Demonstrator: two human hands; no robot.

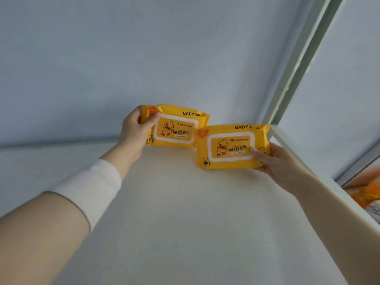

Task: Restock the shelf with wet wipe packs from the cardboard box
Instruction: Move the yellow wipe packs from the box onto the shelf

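Two yellow wet wipe packs with a duck picture and a white flap lid are held upright over a white shelf board (185, 212). My left hand (136, 130) grips the left pack (176, 127) by its left end, near the back of the shelf. My right hand (275, 161) holds the right pack (230, 147) by its lower right corner, a little nearer to me and partly overlapping the left pack. Whether either pack touches the board is unclear. The cardboard box is out of view.
A pale blue back wall (144, 58) closes the shelf behind. A white upright post (298, 64) and the shelf's right edge (320, 177) bound it on the right. Blurred orange items (364, 194) lie lower down beyond that edge.
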